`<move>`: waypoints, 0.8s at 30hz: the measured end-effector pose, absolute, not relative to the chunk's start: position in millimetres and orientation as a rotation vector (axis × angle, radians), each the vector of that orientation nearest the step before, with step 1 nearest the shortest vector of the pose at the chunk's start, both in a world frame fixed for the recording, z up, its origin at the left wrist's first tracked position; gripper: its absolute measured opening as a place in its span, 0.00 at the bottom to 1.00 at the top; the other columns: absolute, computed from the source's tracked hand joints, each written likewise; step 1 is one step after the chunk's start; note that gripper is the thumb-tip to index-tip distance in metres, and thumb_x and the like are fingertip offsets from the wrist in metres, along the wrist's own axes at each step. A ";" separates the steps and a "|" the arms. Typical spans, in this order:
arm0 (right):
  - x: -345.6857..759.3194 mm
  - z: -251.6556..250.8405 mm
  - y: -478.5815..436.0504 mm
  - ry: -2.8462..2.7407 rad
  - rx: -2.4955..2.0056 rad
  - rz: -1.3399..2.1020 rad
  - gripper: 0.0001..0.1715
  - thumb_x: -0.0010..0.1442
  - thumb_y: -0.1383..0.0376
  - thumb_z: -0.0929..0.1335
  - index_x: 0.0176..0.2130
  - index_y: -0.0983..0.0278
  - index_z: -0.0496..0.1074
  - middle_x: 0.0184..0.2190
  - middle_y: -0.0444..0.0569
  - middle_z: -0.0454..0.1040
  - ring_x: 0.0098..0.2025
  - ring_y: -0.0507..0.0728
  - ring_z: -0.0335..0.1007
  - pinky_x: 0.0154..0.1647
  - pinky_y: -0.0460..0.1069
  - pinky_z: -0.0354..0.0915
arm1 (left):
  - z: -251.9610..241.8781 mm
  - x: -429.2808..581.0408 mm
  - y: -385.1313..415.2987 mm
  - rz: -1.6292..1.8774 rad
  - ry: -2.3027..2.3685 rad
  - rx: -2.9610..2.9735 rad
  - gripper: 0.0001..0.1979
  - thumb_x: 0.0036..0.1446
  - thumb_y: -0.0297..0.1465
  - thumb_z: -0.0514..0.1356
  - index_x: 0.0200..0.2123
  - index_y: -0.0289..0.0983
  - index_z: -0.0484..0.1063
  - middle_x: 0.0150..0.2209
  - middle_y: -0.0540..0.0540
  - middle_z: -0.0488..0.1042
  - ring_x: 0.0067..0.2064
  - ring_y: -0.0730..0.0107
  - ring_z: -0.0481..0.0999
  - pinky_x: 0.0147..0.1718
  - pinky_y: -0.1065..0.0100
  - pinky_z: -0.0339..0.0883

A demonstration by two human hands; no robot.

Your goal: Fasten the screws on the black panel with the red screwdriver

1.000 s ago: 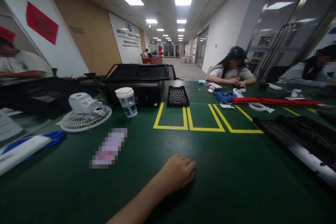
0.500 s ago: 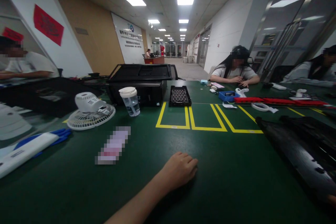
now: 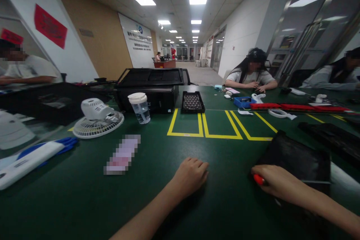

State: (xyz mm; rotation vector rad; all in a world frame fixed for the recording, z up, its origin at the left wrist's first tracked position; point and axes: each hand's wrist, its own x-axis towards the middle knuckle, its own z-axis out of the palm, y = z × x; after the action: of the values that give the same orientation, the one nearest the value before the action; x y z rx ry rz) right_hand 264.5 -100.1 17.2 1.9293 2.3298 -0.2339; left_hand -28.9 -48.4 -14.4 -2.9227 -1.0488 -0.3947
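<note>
My left hand (image 3: 192,174) rests on the green table with its fingers curled into a loose fist, and nothing shows in it. At the right, my right hand (image 3: 270,180) is closed around a screwdriver (image 3: 258,179) with a red handle. The tool's thin metal shaft points right, beyond the wrist. Behind and beneath that hand is a flat black panel (image 3: 298,153), its left edge at my fingers. Whether the fingers also grip the panel is hard to see.
Yellow tape frames (image 3: 222,137) mark the table, with a black tray (image 3: 193,102) behind them. A lidded cup (image 3: 140,109), a white fan (image 3: 98,118) and a blurred-out flat object (image 3: 123,154) stand or lie left. Another black part (image 3: 334,142) lies right. Co-workers sit farther off.
My right hand has come in from the right edge with the screwdriver. The black panel has moved left and turned. My left hand has shifted slightly left.
</note>
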 end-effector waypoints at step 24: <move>71.4 35.8 38.5 2.545 1.495 -0.345 0.16 0.45 0.62 0.65 0.30 0.70 0.76 0.29 0.59 0.77 0.30 0.59 0.73 0.25 0.46 0.61 | -5.9 -43.6 -38.3 -0.206 -1.990 -2.636 0.17 0.55 0.42 0.50 0.40 0.36 0.67 0.36 0.41 0.76 0.36 0.58 0.76 0.31 0.65 0.66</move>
State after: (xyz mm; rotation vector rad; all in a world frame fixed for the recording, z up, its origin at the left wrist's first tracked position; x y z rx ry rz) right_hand 71.4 38.5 35.8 1.4948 2.5452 -0.3453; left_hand -43.6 -38.3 -5.9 -2.6357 -1.9901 -0.2055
